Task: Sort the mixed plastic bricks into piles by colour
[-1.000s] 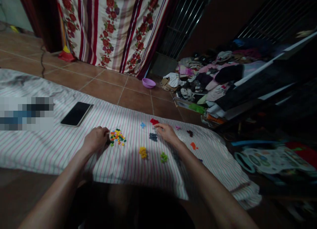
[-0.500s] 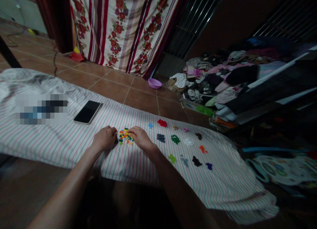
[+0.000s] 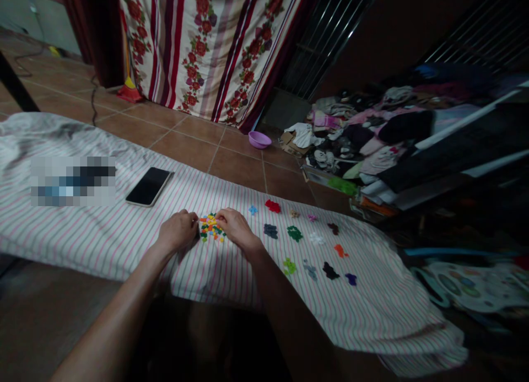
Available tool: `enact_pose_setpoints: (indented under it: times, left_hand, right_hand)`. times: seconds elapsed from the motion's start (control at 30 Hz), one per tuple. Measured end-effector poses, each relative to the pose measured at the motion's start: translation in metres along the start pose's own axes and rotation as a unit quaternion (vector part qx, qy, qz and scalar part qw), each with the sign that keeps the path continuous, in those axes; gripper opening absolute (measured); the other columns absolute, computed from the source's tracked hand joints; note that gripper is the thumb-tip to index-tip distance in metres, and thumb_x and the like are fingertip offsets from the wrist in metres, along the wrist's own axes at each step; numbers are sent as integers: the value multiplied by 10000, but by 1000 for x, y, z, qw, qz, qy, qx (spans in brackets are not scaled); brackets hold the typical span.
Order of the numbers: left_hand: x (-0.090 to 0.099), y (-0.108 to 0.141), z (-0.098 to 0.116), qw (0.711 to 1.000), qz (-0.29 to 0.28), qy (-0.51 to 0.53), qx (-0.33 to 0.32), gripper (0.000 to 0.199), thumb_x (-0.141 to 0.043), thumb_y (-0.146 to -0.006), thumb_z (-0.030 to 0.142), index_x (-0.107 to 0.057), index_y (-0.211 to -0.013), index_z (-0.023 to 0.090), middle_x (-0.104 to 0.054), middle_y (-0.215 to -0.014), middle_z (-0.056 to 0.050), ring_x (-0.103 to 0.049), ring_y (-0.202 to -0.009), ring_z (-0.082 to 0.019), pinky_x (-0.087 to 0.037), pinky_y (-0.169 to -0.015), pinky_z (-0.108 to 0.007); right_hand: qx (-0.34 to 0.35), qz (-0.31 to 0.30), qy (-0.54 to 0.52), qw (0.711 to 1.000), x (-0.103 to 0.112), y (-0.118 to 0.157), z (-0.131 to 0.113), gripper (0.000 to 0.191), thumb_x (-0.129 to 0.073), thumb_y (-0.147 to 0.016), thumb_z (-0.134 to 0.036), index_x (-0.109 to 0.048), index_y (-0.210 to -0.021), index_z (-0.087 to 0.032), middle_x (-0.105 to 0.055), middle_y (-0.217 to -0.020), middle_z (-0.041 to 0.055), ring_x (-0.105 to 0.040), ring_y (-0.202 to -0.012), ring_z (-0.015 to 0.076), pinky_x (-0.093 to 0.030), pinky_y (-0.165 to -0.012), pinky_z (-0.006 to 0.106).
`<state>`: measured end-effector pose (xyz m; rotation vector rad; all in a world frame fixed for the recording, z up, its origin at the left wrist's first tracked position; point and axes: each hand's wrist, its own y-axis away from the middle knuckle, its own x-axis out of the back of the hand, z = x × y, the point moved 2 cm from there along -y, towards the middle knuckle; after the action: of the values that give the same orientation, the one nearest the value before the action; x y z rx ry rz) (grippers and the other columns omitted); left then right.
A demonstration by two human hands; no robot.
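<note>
A mixed pile of tiny coloured pieces (image 3: 212, 231), yellow, orange and green among them, lies on the striped cloth between my hands. My left hand (image 3: 181, 230) rests at the pile's left edge, fingers curled together; whatever is in them is hidden. From the right, my right hand (image 3: 236, 227) reaches over the pile with thumb and fingertips pinched at its edge. What it pinches is too small to make out. Sorted single-colour heaps lie to the right, including red pieces (image 3: 272, 206), dark grey pieces (image 3: 270, 231), dark green pieces (image 3: 295, 233) and lime pieces (image 3: 290, 266).
More heaps sit farther right: white pieces (image 3: 317, 238), orange pieces (image 3: 341, 251), black pieces (image 3: 330, 270). A phone (image 3: 149, 187) lies left of my hands on the striped cloth (image 3: 231, 266). Beyond are a purple basin (image 3: 259, 140) and piled clothes (image 3: 372, 123).
The view has shifted slightly. My right hand's fingers have moved a little at the pile; my left hand stays at its left side. The heaps look the same.
</note>
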<state>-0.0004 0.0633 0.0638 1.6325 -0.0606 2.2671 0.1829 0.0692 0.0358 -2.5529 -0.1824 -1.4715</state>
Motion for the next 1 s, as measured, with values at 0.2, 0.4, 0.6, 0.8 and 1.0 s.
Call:
enact_pose_setpoints:
  times: [0.2,0.4,0.6,0.8,1.0]
  left_hand:
    - [1,0,1,1000,-10,-4,3,404,-327,-920,364,-650,-1090,189,-647,-1081,-119,-630,-995,-212,-455,-805,-314]
    - [0,-1,3,1000,-3,-3,8,406,-328,-920,352,-650,-1106,189,-649,-1110,-122,-628,-1004,-218,-457,-810,-319]
    - [-1,-2,7,1000,0,-24,17,420,-306,-923,350,-656,-1098,197,-650,-1109,-119,-637,-983,-222,-464,-787,-322]
    - [-3,-4,8,999,-5,-42,25,444,-284,-931,379,-642,-1121,197,-646,-1110,-119,-641,-982,-235,-469,-781,-331]
    - [-7,-7,8,998,-13,-49,32,471,-264,-937,390,-631,-1146,182,-638,-1144,-145,-649,-983,-261,-480,-809,-357]
  right_hand:
    - [-30,54,-73,995,-2,11,2,114,-581,-802,-112,-650,-826,-199,-651,-853,21,-595,-813,149,-453,-784,269]
    - [-89,90,-162,979,-9,19,9,99,-545,-811,-191,-637,-845,-210,-656,-832,6,-617,-758,147,-494,-723,267]
    - [-75,125,-187,972,-11,24,17,154,-521,-827,-203,-640,-923,-213,-650,-866,9,-618,-757,136,-504,-713,257]
    - [-71,150,-154,974,0,34,21,195,-528,-834,-194,-679,-953,-228,-657,-936,26,-622,-803,138,-500,-758,262]
    - [-95,183,-182,961,18,42,37,151,-557,-833,-262,-675,-920,-226,-668,-878,9,-628,-777,135,-512,-749,258]
